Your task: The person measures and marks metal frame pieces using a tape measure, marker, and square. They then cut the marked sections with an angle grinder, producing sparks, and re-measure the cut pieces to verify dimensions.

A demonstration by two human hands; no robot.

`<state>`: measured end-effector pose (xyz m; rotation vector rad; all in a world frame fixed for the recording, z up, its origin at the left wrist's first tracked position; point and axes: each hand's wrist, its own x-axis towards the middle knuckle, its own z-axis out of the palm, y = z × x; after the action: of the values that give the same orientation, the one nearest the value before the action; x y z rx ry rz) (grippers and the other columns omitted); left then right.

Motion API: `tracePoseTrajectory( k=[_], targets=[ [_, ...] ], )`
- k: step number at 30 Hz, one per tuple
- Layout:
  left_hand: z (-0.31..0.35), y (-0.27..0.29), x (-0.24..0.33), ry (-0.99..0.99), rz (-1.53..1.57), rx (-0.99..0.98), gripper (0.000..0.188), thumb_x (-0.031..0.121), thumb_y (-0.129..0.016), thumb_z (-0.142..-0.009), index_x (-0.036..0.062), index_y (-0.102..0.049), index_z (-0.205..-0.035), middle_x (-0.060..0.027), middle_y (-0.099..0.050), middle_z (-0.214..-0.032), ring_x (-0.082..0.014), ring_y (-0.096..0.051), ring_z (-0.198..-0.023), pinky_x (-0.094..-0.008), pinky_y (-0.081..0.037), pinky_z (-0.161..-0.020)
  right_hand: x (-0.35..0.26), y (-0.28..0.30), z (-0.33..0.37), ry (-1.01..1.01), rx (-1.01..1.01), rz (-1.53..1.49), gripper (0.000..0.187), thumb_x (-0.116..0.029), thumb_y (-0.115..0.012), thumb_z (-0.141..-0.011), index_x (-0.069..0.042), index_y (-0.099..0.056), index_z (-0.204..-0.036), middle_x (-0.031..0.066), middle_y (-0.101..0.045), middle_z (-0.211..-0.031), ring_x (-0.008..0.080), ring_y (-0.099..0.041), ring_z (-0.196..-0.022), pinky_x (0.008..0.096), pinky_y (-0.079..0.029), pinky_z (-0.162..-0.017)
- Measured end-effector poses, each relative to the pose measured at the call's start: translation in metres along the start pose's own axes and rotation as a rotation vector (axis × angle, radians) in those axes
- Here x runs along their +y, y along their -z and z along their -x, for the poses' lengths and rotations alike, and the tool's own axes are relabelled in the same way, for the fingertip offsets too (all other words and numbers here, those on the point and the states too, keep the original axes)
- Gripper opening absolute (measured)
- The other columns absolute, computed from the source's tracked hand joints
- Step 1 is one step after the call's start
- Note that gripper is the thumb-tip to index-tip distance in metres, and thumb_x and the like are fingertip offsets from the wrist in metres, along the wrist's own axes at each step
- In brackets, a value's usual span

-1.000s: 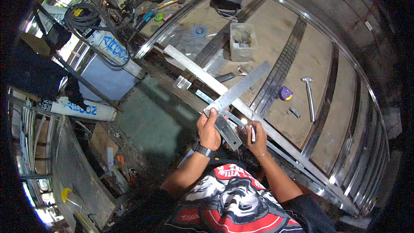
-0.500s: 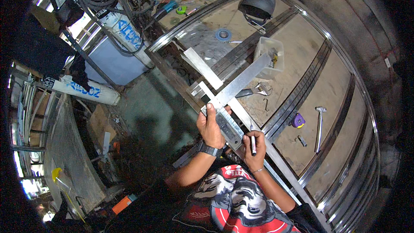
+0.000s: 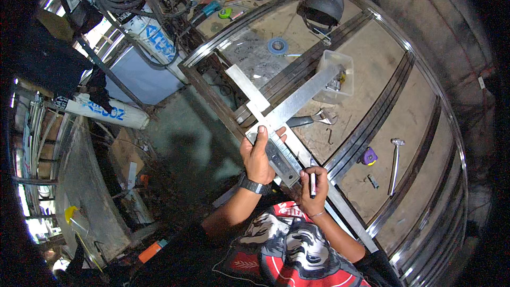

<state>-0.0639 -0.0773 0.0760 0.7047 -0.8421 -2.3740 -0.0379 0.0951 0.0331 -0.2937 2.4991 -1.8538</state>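
Note:
My left hand (image 3: 258, 159), wearing a dark wristwatch, is closed on the grey slotted stock of a metal square (image 3: 281, 160), thumb on top. The square's wide silver blade (image 3: 304, 97) reaches away to the right, its far end over a clear plastic tub (image 3: 346, 86). Beneath the square runs a long silver metal bar (image 3: 348, 213), slanting from far left to near right. My right hand (image 3: 313, 195) grips a black and white marker (image 3: 313, 182) beside the stock, its thin tip pointing up at the bar. A short silver strip (image 3: 243, 82) lies off the bar's far end.
A metal frame with dark crossbars (image 3: 372, 122) spreads over a board. On it lie an adjustable wrench (image 3: 313, 118), a purple tape measure (image 3: 367, 155), a hammer (image 3: 395, 165), a grey disc (image 3: 277, 45) and a welding helmet (image 3: 323, 6). Gas cylinders (image 3: 154, 40) stand at left.
The silver bar's far end now sits closer against the short strip. The marker and my right hand have shifted slightly nearer to me. Both hands keep their grips.

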Motion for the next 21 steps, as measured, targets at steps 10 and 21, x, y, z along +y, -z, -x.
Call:
tracePoseTrajectory(
  k=[10, 21],
  targets=[
    [-0.011, 0.003, 0.010, -0.055, -0.057, -0.035, 0.032, 0.028, -0.063, -0.104, 0.0004, -0.057, -0.120, -0.0197, -0.070, -0.109, -0.0330, -0.075, -0.095, -0.0449, -0.064, -0.083, -0.007, -0.002, 0.000, -0.013, 0.029, -0.041, 0.013, -0.003, -0.069, -0.096, -0.002, -0.057, -0.101, 0.0073, -0.062, -0.084, 0.0138, -0.059, -0.076, 0.0293, -0.049, -0.070],
    [-0.004, 0.003, 0.015, -0.078, -0.075, -0.070, 0.026, 0.021, -0.063, -0.103, -0.0003, -0.059, -0.118, -0.0192, -0.072, -0.106, -0.0308, -0.075, -0.094, -0.0443, -0.064, -0.082, -0.011, -0.002, 0.003, 0.081, 0.059, 0.031, 0.013, -0.001, -0.069, -0.095, -0.002, -0.058, -0.099, 0.0104, -0.064, -0.088, 0.0187, -0.063, -0.078, 0.0318, -0.051, -0.073]
  ],
)
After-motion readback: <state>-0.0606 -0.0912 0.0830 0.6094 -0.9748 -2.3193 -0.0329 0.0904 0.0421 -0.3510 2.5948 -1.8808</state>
